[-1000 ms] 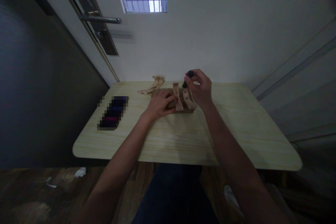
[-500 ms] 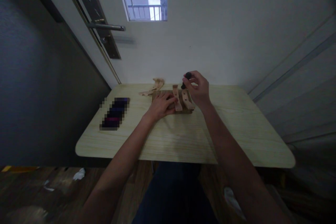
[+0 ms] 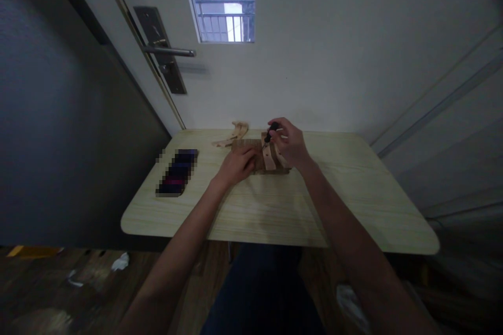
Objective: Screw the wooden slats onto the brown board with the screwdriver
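At frame centre, the left hand presses flat on a wooden board on the worktop; the right hand grips a dark-handled screwdriver over its upright slats. No writing is legible.

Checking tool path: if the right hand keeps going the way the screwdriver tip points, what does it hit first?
Likely the upright light wooden piece on the brown wooden base. The right hand angles the small dark-handled screwdriver down-left onto it; contact is unclear. The left hand rests beside it.
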A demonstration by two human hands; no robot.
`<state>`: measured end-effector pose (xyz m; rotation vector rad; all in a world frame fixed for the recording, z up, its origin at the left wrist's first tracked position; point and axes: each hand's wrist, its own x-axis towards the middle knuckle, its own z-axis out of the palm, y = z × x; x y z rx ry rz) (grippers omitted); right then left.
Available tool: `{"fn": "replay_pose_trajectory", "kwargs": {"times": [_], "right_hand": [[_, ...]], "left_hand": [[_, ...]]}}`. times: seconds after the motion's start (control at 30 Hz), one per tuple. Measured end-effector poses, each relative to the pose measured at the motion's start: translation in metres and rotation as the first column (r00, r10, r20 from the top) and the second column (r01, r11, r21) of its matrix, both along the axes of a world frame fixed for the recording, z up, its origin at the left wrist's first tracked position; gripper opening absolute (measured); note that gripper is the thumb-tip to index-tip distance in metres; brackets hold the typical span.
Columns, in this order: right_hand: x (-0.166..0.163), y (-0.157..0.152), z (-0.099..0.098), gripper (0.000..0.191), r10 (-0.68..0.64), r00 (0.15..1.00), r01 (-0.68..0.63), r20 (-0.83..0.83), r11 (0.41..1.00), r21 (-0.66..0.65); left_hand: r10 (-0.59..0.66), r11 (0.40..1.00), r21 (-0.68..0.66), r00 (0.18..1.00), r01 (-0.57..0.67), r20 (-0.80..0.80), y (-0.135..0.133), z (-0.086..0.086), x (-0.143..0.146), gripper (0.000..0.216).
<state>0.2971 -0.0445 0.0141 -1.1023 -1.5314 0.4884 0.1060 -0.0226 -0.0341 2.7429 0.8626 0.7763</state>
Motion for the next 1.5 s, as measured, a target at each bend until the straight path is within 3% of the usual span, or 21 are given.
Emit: {"fn": "replay_pose_trajectory", "kwargs": {"times": [0.13, 0.3, 0.4, 0.53, 0.63, 0.77, 0.97, 1.27, 1.5], "right_hand": [[-0.007, 0.004, 0.001, 0.018, 0.044, 0.997, -0.043, 0.065, 0.999, -0.021], [-0.012, 0.013, 0.005, 0.022, 0.076, 0.994, -0.074, 0.073, 0.997, -0.029], [-0.012, 0.023, 0.01, 0.028, 0.102, 0.993, -0.1, 0.062, 0.995, -0.03], [-0.015, 0.04, 0.019, 0.027, 0.108, 0.992, -0.107, 0.065, 0.994, -0.028], [-0.018, 0.054, 0.023, 0.024, 0.105, 0.986, -0.105, 0.133, 0.994, -0.004], [-0.021, 0.072, 0.023, 0.021, 0.109, 0.974, -0.115, 0.199, 0.993, 0.018], [-0.021, 0.087, 0.015, 0.021, 0.178, 0.964, -0.168, 0.198, 0.983, -0.067], [-0.023, 0.086, 0.011, 0.025, 0.215, 0.969, -0.2, 0.124, 0.972, -0.123], [-0.017, 0.085, 0.01, 0.026, 0.211, 0.972, -0.194, 0.106, 0.969, -0.156]], "left_hand": [[-0.062, 0.998, -0.006, 0.998, 0.062, -0.005, 0.003, 0.001, -0.002, 0.028], [-0.083, 0.992, -0.091, 0.996, 0.084, 0.024, 0.013, 0.017, -0.01, 0.022], [0.103, 0.99, -0.098, 0.994, -0.1, 0.029, 0.033, 0.027, -0.018, 0.02], [0.338, 0.937, -0.089, 0.941, -0.337, -0.001, 0.076, 0.029, -0.029, 0.017], [0.388, 0.908, -0.129, 0.917, -0.397, -0.093, 0.106, 0.024, -0.032, 0.015], [0.39, 0.89, -0.179, 0.904, -0.419, -0.174, 0.126, 0.014, -0.028, 0.013], [0.377, 0.877, -0.207, 0.888, -0.434, -0.261, 0.132, 0.006, -0.022, 0.013], [0.386, 0.858, -0.198, 0.849, -0.474, -0.361, 0.121, 0.021, -0.012, 0.019], [0.377, 0.853, -0.231, 0.859, -0.468, -0.347, 0.123, 0.019, -0.017, 0.017]]}}
